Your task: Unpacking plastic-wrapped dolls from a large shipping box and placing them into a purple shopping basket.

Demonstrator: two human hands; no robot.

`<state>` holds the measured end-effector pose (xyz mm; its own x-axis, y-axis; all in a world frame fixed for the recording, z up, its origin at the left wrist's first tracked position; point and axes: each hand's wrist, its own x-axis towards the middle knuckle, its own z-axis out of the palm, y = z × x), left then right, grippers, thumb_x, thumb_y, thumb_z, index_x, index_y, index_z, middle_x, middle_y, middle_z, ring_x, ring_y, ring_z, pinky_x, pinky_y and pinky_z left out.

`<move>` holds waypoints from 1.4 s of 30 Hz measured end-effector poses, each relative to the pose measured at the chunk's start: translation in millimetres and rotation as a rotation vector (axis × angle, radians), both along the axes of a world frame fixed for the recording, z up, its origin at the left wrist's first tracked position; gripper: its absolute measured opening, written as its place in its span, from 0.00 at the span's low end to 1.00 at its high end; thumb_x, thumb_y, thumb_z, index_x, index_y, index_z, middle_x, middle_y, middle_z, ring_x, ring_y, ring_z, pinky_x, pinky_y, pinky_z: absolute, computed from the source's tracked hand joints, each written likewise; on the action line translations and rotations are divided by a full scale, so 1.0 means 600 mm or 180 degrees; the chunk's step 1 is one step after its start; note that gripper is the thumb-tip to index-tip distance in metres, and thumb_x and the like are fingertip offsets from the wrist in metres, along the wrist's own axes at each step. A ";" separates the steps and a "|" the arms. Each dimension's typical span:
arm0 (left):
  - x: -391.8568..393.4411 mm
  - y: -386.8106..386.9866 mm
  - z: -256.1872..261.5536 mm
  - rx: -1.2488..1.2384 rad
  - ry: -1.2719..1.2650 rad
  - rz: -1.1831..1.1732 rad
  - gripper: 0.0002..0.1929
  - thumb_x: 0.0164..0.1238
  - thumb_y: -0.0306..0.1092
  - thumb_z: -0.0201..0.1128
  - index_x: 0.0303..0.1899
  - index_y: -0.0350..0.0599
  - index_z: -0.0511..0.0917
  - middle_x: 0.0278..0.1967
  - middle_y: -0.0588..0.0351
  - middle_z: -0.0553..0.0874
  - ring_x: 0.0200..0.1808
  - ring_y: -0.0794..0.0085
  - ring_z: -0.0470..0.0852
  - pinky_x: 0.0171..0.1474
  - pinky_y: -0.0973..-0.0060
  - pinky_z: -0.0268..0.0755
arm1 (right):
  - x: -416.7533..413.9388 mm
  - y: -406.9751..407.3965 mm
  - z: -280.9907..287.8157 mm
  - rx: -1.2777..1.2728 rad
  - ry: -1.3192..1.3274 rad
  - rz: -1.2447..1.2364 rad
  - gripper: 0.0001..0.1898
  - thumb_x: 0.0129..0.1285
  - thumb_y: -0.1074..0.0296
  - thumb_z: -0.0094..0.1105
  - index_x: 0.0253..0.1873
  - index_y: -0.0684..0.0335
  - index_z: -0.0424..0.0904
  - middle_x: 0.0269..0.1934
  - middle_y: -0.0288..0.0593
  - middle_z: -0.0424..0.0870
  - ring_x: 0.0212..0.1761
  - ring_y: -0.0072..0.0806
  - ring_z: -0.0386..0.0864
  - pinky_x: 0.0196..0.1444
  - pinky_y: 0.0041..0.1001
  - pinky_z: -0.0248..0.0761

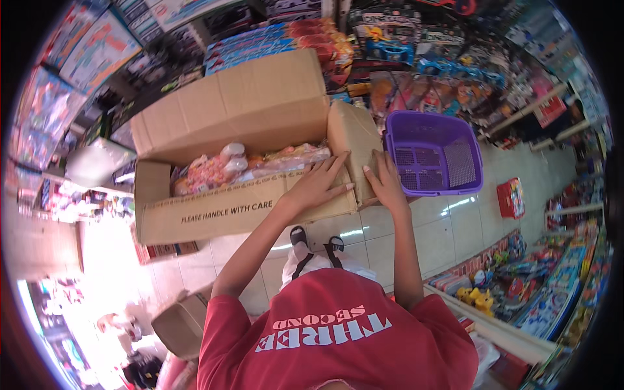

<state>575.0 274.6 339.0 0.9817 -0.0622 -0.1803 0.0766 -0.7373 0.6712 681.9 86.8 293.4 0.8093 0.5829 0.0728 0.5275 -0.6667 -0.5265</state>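
A large open cardboard carton with handling words printed on its front lies before me. Inside it are a clear bag of small pink and orange pieces and other plastic-wrapped goods. My left hand rests with spread fingers on the carton's front right top edge. Against the folded right side flap, my right hand presses with thumb and fingers apart. Just right of that hand sits a purple plastic basket with mesh walls, and nothing shows inside it.
Shelves of packaged toys line the far side. A low display of toys stands at the right. On the tiled floor lies a red package. A smaller open carton is at lower left, near bright glare.
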 end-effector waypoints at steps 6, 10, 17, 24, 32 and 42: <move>-0.060 0.008 -0.030 0.0763 -0.0294 0.1081 0.35 0.64 0.57 0.51 0.66 0.44 0.57 0.59 0.40 0.68 0.65 0.49 0.61 0.67 0.46 0.43 | 0.002 0.039 -0.010 0.1185 0.1806 0.0569 0.33 0.69 0.48 0.43 0.69 0.67 0.52 0.67 0.56 0.58 0.69 0.42 0.56 0.68 0.33 0.49; -0.097 0.035 -0.042 0.1265 -0.0200 0.1563 0.28 0.64 0.55 0.52 0.57 0.42 0.69 0.56 0.46 0.72 0.62 0.53 0.65 0.66 0.45 0.44 | 0.009 0.086 0.020 0.1118 0.1839 0.0763 0.35 0.66 0.52 0.50 0.70 0.65 0.48 0.64 0.56 0.61 0.64 0.43 0.64 0.63 0.33 0.58; -0.105 0.030 -0.042 0.1311 -0.0855 0.1914 0.23 0.64 0.50 0.54 0.53 0.43 0.72 0.51 0.48 0.74 0.59 0.55 0.67 0.65 0.47 0.44 | 0.047 0.128 0.007 0.0939 0.1231 0.1166 0.32 0.65 0.63 0.52 0.69 0.64 0.48 0.60 0.56 0.68 0.61 0.43 0.69 0.61 0.34 0.60; -0.101 0.024 -0.024 0.1528 -0.1238 0.2085 0.19 0.62 0.45 0.57 0.50 0.45 0.74 0.48 0.50 0.75 0.55 0.57 0.68 0.64 0.54 0.47 | 0.069 0.133 -0.001 0.0829 0.0442 0.1523 0.37 0.63 0.65 0.54 0.70 0.67 0.43 0.66 0.65 0.51 0.68 0.55 0.52 0.67 0.40 0.50; -0.099 -0.002 0.010 0.2010 -0.1630 0.2438 0.18 0.58 0.41 0.62 0.49 0.46 0.76 0.45 0.54 0.76 0.52 0.61 0.71 0.66 0.57 0.49 | 0.074 0.145 0.001 0.1158 0.0580 0.1755 0.34 0.61 0.63 0.56 0.69 0.62 0.52 0.68 0.63 0.46 0.71 0.56 0.45 0.68 0.45 0.44; -0.117 -0.067 0.030 0.2860 -0.2253 0.3167 0.19 0.50 0.41 0.68 0.44 0.49 0.77 0.42 0.57 0.77 0.50 0.64 0.73 0.64 0.58 0.56 | 0.072 0.140 0.061 0.1320 0.0952 0.3641 0.16 0.59 0.68 0.55 0.51 0.68 0.74 0.59 0.55 0.68 0.62 0.47 0.65 0.62 0.37 0.58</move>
